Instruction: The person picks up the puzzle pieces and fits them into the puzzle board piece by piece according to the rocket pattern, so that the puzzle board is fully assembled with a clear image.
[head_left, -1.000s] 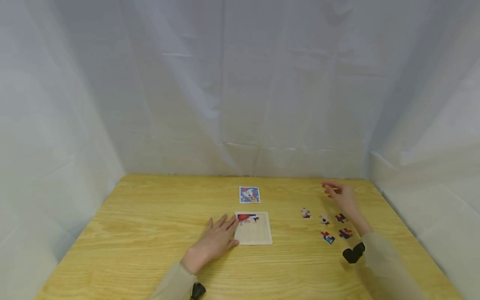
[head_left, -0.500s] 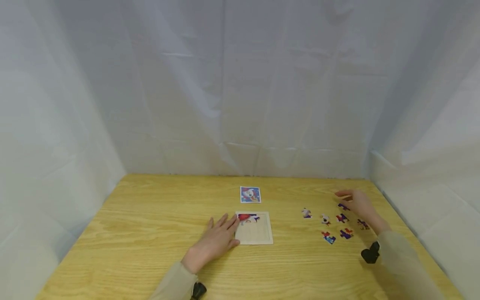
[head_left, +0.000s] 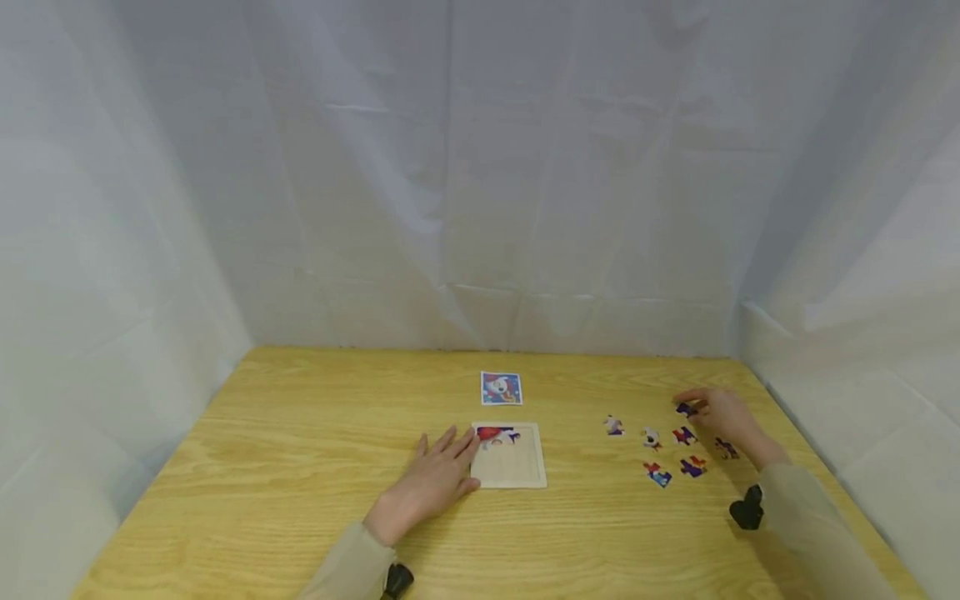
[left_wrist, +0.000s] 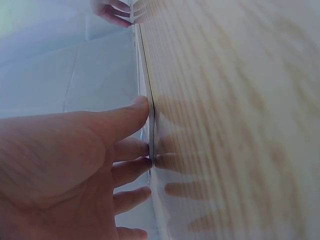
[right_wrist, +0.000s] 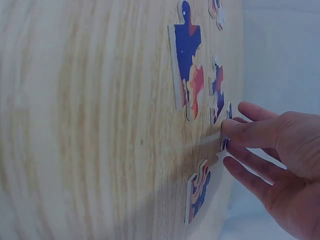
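While both hands rest low on the bench (head_left: 300,467), layout L to R:

L hand: left hand (head_left: 433,482) lies flat, palm down, fingers (head_left: 455,446) straight & relaxed, holding nothing; tips touch the L edge of the puzzle tray (head_left: 517,473). Wrist view shows fingertips (left_wrist: 142,106) against the tray's thin edge.

Tray: pale wooden frame, centre of bench, near side. One red/blue fitted piece (head_left: 495,436) sits in its top L corner; rest of the recess is bare wood.

Ref card: small picture card (head_left: 501,388) w/ blue border, flat on bench just beyond the tray, not touching it.

Loose pcs: cluster R of tray, well apart from it: white/purple pc (head_left: 613,426), white/red pc (head_left: 650,437), red/blue pc (head_left: 657,474), purple/red pc (head_left: 693,466), red/purple pc (head_left: 683,435), dark pc (head_left: 725,449) beside the R wrist. All flat on bench, none touching.

R hand: right hand (head_left: 718,412) at far R of cluster, fingers curled, thumb & forefinger pinching a purple puzzle piece (head_left: 686,409). Wrist view: the pc (right_wrist: 225,131) is held edge-on at the fingertips (right_wrist: 231,129), right at bench surface; can't tell if it's lifted clear.

Surround: white cloth backdrop (head_left: 480,167) on 3 sides.
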